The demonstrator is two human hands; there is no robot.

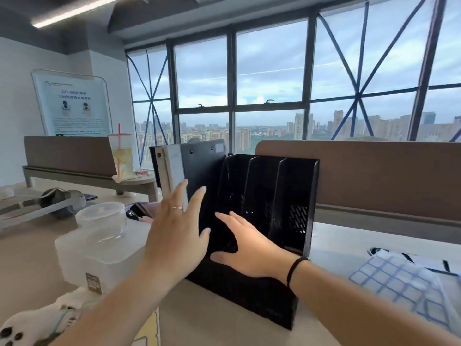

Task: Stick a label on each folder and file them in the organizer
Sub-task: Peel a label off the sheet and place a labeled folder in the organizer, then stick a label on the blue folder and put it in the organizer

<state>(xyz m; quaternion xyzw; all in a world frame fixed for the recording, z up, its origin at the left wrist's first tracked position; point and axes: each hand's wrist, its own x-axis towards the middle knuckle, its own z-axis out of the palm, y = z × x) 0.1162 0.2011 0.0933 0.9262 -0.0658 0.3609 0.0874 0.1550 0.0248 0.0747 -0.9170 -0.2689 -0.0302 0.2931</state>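
Steadying black folder (199, 176) in organizer (274, 196), mid-worktop: left hand (174, 233) flat on it, right hand (249, 243) spread, gripping nothing. Risk: uneven push tips folder leftward.

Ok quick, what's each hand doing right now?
Left hand: open, fingers straight against the black folder.
Right hand: open, flat at the organizer, gripping nothing.
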